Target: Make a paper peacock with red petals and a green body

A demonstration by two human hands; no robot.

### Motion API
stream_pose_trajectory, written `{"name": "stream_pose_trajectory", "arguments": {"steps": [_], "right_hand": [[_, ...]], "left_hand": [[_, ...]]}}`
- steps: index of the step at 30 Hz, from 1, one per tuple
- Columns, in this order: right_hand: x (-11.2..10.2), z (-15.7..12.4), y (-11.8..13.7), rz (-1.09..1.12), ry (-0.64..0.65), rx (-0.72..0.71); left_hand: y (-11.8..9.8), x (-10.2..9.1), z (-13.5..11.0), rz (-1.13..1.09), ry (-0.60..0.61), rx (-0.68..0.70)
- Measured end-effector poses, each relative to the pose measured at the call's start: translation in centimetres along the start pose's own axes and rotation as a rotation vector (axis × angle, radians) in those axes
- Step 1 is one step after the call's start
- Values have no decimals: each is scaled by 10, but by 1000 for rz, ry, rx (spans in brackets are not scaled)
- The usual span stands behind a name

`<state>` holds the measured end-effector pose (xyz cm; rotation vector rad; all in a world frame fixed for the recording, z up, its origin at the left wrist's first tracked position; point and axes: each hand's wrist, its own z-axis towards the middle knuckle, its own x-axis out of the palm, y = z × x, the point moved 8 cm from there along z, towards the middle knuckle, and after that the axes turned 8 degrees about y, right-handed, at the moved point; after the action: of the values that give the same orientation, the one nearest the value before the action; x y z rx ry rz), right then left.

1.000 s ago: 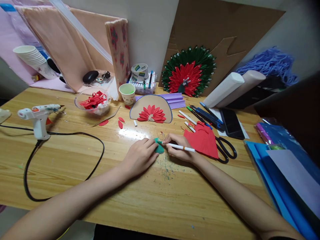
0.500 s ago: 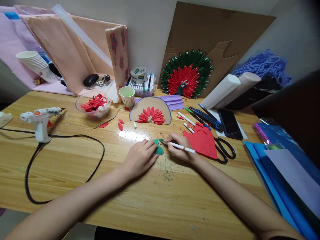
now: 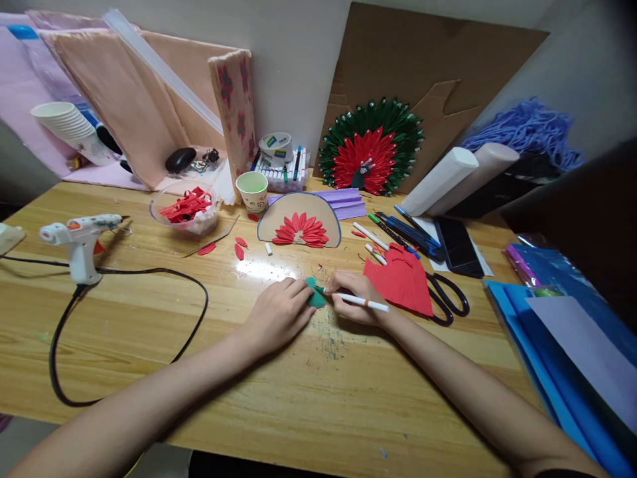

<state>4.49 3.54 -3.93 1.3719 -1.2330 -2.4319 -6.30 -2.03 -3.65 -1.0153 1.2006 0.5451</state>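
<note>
My left hand (image 3: 281, 311) presses a small green cut-out piece (image 3: 316, 299) to the tabletop, its fingertips covering the piece's left side. A white marker pen (image 3: 362, 302) with an orange band is pinched in my right hand (image 3: 355, 297). The marker's green tip meets the right part of the green piece. Behind both hands lies a half-round tan card (image 3: 318, 206) with a blue edge and a fan of red petals (image 3: 301, 231) along its base. Beside my right hand, red crepe paper (image 3: 401, 282) partly covers black-handled scissors (image 3: 450, 295).
A white glue gun (image 3: 82, 245) with a looping black cord stands at left. Behind are a bowl of red scraps (image 3: 186, 209), a paper cup (image 3: 252, 191) and a red-and-green peacock (image 3: 371, 149). Blue folders (image 3: 537, 358) and a phone (image 3: 458, 247) lie at right.
My right hand has tilted the marker, and its tip has moved slightly down and left on the green piece. My left hand stays in place.
</note>
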Motion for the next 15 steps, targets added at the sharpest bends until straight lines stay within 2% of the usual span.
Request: {"name": "stream_pose_trajectory", "arguments": {"steps": [7,15], "right_hand": [[0,-1,4,20,10,-51],[-2,-3,-9,17,-37,65]], "left_hand": [[-1,-1,2,1,-25,16],[1,0,2,-16,-24,19]]}}
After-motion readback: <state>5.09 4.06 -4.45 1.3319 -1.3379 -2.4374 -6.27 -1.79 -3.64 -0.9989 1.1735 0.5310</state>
